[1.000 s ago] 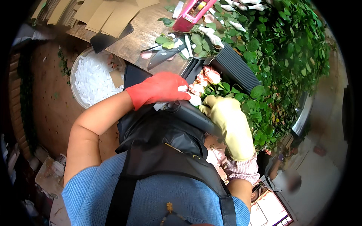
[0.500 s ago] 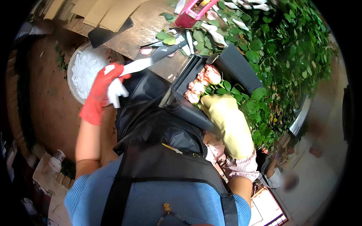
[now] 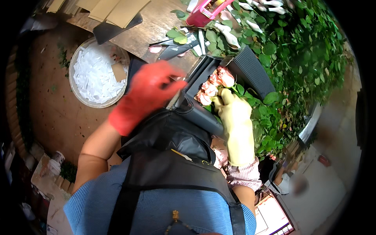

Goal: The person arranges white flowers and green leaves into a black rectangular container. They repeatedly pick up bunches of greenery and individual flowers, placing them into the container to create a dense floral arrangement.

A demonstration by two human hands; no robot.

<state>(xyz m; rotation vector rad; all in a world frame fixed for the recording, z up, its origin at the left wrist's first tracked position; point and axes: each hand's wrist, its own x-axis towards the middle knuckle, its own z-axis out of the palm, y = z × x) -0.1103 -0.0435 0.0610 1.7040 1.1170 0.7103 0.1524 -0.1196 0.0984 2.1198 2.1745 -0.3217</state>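
My left hand, in a red rubber glove, is blurred in front of the left end of a dark grey ridged box. Its thumb and fingers stand apart, and nothing shows between them. Several pink roses lie with their heads together inside the box. My right hand, in a pale yellow glove, reaches in from the right with bent fingers closed just below the rose heads. The rose stems are mostly hidden by that glove, and green leaves spread beside it.
At left stands a round tub of white paper strips. Black-handled scissors, a pink tape dispenser and white-netted buds lie on the wooden table. A leafy heap fills the right; cardboard sheets lie far left.
My left hand has moved right from beside the tub toward the box. The white strips it held are gone from it. My right hand has stayed at the roses, its fingers shifting slightly.
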